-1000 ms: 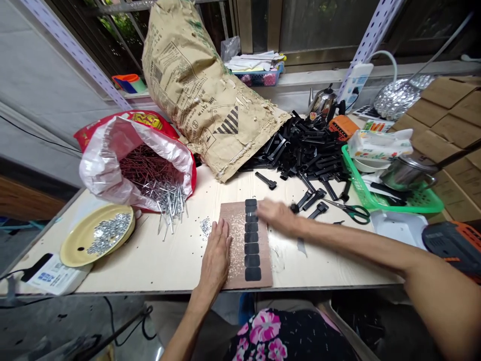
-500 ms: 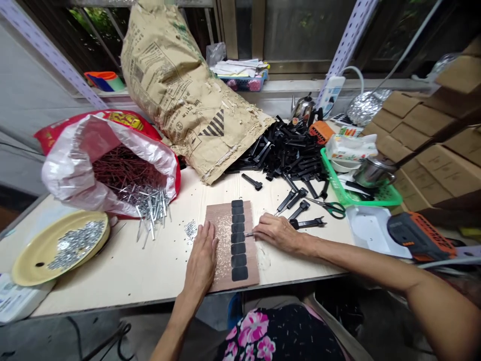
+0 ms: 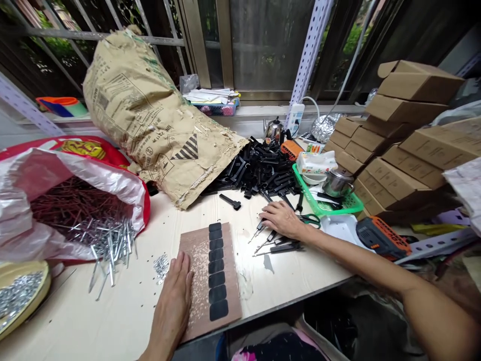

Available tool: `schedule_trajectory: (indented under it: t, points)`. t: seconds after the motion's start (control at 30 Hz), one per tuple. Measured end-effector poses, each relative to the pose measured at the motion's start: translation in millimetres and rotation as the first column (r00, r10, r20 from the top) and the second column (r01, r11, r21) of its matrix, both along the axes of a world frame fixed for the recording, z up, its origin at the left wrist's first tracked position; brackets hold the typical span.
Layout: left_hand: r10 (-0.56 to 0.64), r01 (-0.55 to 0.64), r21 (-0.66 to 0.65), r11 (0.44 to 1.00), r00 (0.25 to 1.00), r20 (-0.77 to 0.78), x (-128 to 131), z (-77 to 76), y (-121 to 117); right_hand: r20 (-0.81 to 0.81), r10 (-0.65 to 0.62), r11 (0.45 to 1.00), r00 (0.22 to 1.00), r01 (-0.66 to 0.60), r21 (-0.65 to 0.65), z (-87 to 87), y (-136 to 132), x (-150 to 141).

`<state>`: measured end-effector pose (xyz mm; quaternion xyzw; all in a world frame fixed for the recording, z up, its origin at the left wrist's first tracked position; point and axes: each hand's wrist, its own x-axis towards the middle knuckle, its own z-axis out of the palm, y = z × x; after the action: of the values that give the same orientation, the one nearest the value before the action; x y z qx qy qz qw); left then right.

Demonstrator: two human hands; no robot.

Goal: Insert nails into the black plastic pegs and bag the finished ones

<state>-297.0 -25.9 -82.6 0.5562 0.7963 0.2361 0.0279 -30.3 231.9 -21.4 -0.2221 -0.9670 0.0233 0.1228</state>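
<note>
My left hand (image 3: 175,291) lies flat with fingers together along the left edge of a brown board (image 3: 235,281). Down the board runs a column of black rounded pads (image 3: 216,265), with pale specks scattered to their left. My right hand (image 3: 281,219) is off to the right of the board, over several black plastic pieces with thin metal tips (image 3: 283,247). Its fingers reach leftward, slightly bent and apart, and I see nothing held in them. The fingers partly cover the black pieces. Scissors (image 3: 311,219) with dark green handles lie beside that hand.
A red-and-white sack (image 3: 22,175) spills metal pins (image 3: 112,245) at left, by a yellow dish (image 3: 45,286). Behind are a paper sack (image 3: 158,125) and a heap of black parts (image 3: 259,168). Right stand a green basket (image 3: 355,204), an orange-black tool (image 3: 383,238) and cardboard boxes (image 3: 406,180).
My right hand has left the board's right edge, where it pinched something thin, and moved right and away to the black pieces. My left hand stays on the board. The view has turned right.
</note>
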Motion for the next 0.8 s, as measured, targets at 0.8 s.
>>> schedule_trajectory:
  t: [0.8]
  points:
    - [-0.248,0.270,0.194,0.943,0.960,-0.131,28.4,68.8,112.2,0.137,-0.541,0.702,0.830,0.535,-0.470,-8.7,33.0,-14.6]
